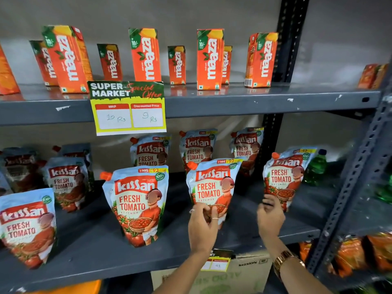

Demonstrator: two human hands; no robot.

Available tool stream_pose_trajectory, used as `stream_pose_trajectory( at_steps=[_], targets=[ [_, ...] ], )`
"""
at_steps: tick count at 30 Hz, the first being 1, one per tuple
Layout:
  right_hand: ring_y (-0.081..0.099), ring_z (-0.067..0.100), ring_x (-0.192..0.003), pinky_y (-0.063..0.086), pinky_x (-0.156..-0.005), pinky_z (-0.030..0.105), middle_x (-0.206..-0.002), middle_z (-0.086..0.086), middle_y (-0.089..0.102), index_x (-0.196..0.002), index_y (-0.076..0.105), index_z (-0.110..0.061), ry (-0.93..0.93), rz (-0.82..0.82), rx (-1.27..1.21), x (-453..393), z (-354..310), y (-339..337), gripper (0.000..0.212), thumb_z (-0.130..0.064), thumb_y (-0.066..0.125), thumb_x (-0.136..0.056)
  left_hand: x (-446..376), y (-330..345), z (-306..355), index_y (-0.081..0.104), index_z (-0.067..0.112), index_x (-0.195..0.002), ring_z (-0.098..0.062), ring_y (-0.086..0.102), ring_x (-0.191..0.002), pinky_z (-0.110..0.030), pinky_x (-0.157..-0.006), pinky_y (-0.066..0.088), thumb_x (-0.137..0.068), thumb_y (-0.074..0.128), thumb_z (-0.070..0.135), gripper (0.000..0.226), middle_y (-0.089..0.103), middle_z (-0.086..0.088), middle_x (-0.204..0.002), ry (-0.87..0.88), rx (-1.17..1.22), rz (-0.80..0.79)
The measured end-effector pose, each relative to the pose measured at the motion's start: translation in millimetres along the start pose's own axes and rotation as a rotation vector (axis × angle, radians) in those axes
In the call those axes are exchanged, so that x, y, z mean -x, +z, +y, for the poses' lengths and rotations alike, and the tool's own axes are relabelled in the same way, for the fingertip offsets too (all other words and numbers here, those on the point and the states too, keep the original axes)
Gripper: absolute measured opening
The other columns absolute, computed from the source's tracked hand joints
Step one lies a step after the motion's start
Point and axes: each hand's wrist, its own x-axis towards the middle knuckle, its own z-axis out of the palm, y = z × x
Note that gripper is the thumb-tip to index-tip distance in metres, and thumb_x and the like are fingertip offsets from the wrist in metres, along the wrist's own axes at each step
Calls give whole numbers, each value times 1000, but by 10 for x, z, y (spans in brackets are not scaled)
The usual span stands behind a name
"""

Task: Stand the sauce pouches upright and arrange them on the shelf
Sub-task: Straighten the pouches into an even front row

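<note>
The grey metal shelf (pixel 89 247) carries ketchup pouches (pixel 136 205) standing upright in loose rows, front ones near the edge, others further back against the wall. A green bottle (pixel 317 166) stands at its right end behind a pouch. The upper shelf (pixel 233 102) holds upright juice cartons (pixel 209 59), with a price card (pixel 128 108) hanging from its front edge.

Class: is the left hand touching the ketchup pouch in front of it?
Touching: the head view shows the left hand's fingers overlapping the ketchup pouch's bottom edge.
</note>
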Motion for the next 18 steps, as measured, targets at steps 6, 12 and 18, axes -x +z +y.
stream_pose_trajectory(
  at_steps=[6, 12, 18],
  targets=[
    [59, 36, -88, 49, -84, 44, -106, 27, 57, -104, 52, 0, -9, 151, 53, -480, 97, -245, 24, 2, 54, -80, -47, 456, 266, 46, 22, -70, -10, 48, -55, -27, -54, 39, -88, 56, 32, 23, 46, 13, -56, 84, 17, -29],
    [58, 38, -94, 46, -82, 40, -106, 28, 57, -108, 52, 3, -32, 81, 75, -875, 201, -515, 28, 3, 57, -80, -23, 1038, 396, 50, 23, -75, -15, 55, -60, -30, -59, 44, -89, 57, 26, 16, 57, 2, -59, 18, 40, -17],
    [47, 39, -116, 44, -94, 50, -123, 25, 48, -118, 45, 0, -25, -85, 137, -1138, 429, -626, 40, -9, 61, -83, -64, 1525, 526, 60, 15, -92, -20, 60, -76, -34, -72, 51, -87, 60, 26, 12, 66, -9, -78, -94, 95, -58]
  ],
)
